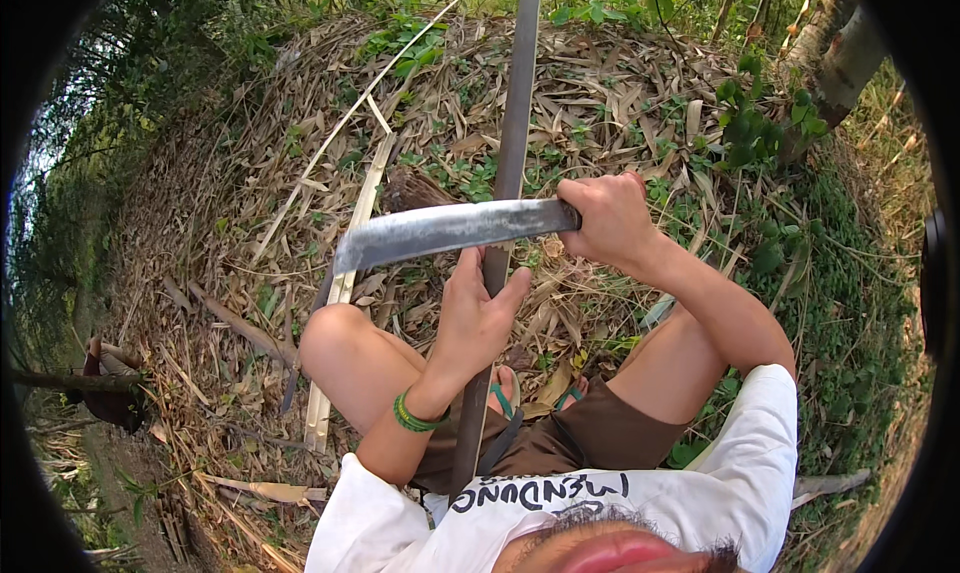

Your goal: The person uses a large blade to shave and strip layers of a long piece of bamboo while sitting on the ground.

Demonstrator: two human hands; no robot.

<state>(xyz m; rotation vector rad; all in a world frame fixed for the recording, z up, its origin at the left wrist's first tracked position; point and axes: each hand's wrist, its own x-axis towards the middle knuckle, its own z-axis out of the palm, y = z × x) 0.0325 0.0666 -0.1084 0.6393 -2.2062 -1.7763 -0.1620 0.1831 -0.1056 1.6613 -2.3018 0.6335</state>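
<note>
My right hand (608, 221) is closed round the handle of a machete (450, 231). Its long grey blade, bent down at the tip, reaches leftward across a long, dark, flat strip (515, 103) that looks like split bamboo. The blade lies over the strip, just above my left hand (475, 313). With its thumb on the right and fingers on the left, my left hand grips the strip from beneath; part of that grip is hidden. The strip runs from the top of the view down between my bent legs, its lower end by my shirt.
Pale split strips (368, 203) lie on the leaf-covered ground to the left. A short brown log (424, 189) sits behind the blade. Branches (240, 323) lie beyond my left knee. A tree trunk (845, 63) and leafy plants (765, 128) stand at the right.
</note>
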